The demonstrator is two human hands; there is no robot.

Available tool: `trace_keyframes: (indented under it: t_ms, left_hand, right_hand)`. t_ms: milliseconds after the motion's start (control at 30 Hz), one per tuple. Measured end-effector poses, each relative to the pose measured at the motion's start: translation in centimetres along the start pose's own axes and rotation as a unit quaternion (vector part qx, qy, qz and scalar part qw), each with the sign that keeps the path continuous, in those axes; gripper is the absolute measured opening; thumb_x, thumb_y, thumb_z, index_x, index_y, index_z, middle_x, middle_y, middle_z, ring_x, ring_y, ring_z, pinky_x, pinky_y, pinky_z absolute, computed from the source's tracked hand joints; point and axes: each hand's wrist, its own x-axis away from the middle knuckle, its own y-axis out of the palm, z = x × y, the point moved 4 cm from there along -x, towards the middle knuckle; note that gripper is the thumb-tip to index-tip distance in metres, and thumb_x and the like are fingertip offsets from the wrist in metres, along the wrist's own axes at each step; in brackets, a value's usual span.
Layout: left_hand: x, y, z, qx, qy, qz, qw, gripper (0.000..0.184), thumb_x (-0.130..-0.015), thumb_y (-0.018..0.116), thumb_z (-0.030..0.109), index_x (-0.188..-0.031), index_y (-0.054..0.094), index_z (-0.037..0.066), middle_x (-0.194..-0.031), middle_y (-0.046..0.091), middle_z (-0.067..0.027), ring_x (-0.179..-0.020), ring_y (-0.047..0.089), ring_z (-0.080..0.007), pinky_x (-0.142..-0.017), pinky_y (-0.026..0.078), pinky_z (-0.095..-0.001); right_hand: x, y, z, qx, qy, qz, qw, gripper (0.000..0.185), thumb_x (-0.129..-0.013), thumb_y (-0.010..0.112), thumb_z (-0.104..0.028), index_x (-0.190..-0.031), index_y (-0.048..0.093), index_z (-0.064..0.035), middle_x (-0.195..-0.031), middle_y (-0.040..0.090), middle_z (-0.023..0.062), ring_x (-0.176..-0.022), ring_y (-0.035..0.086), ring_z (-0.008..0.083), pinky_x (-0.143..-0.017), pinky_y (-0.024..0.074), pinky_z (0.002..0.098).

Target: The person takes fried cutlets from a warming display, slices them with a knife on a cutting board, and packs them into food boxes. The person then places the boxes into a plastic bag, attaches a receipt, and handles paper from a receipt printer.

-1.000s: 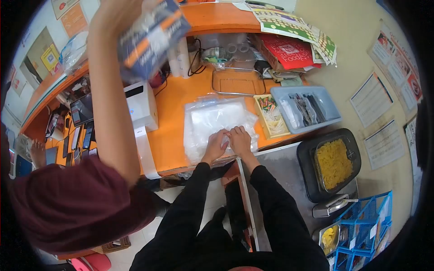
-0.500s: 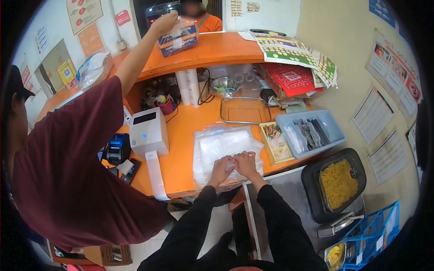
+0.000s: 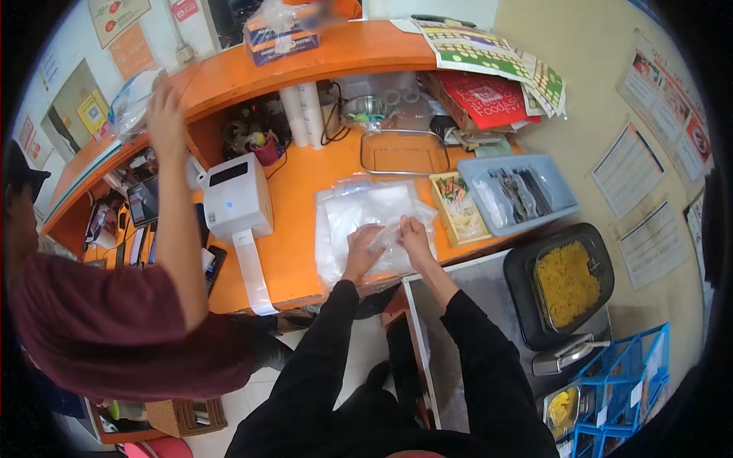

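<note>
Moved since the earlier frame: your right hand point(image 3: 414, 240), lifted off the stack and parted from your left hand point(image 3: 363, 253); the co-worker's hand point(image 3: 166, 126), away from the boxes point(image 3: 282, 49), which now stand on the ledge point(image 3: 374, 47).

Bag point(image 3: 390, 235): one, clear plastic film, crumpled, between your two hands, above the front of the stack.

Your right hand: thumb and fingertips pinched together on the bag.

Your left hand: fingers curled against the bag, lower than your right; whether they clamp it, you cannot tell from this view.

Stack point(image 3: 340, 217): clear and whitish bags, lying flat at the front of the orange counter point(image 3: 295, 256).

Left of the stack: printer point(image 3: 239, 200), white, blue light showing; paper strip point(image 3: 254, 273), hanging over the counter's front edge.

Behind the stack: clear tray point(image 3: 405, 155), rectangular.

Right of the stack: yellow box point(image 3: 472, 239), holding sachets; beside it, blue-grey bin point(image 3: 544, 219), holding dark packets.

Nearer you, right: black pan point(image 3: 522, 263), holding yellow food point(image 3: 566, 284); below it, blue rack point(image 3: 617, 382).
</note>
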Motion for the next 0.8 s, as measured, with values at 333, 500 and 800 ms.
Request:
trace_keyframes:
  t_ms: [333, 500, 800]
  left_hand:
    - [-2.1, -2.8, 3.3, 0.29, -0.078, -0.079, 0.951, 0.042, -0.069, 0.082, 0.017, -0.105, 0.064, 0.006, -0.107, 0.066, -0.0128, -0.102, 0.061, -0.0327, -0.092, 0.046, -0.0382]
    - [-1.3, -0.4, 1.2, 0.164, -0.089, -0.031, 0.982, 0.026, -0.077, 0.074, 0.013, -0.101, 0.067, 0.004, -0.097, 0.067, -0.0152, -0.097, 0.061, -0.0298, -0.089, 0.045, -0.0372]
    - [0.5, 1.5, -3.6, -0.009, -0.143, -0.032, 0.989, 0.039, -0.073, 0.076, 0.022, -0.108, 0.068, 0.005, -0.105, 0.069, -0.0143, -0.1, 0.062, -0.0334, -0.093, 0.043, -0.0423]
  right_hand:
    - [1.3, -0.6, -4.8, 0.49, -0.237, -0.03, 0.838, 0.017, -0.089, 0.06, -0.017, -0.078, 0.063, -0.0046, -0.076, 0.066, 0.0131, -0.075, 0.063, 0.0303, -0.064, 0.0485, 0.0399]
    - [3.2, 1.9, -6.9, 0.395, -0.381, -0.005, 0.836, 0.015, -0.088, 0.058, -0.014, -0.078, 0.065, -0.0045, -0.077, 0.066, 0.0133, -0.069, 0.062, 0.0334, -0.065, 0.0492, 0.0421]
    - [11.1, 3.8, -23.9, 0.234, -0.458, 0.123, 0.849, 0.019, -0.094, 0.056, -0.009, -0.079, 0.063, -0.0001, -0.07, 0.062, 0.0101, -0.064, 0.063, 0.0235, -0.058, 0.0472, 0.0328]
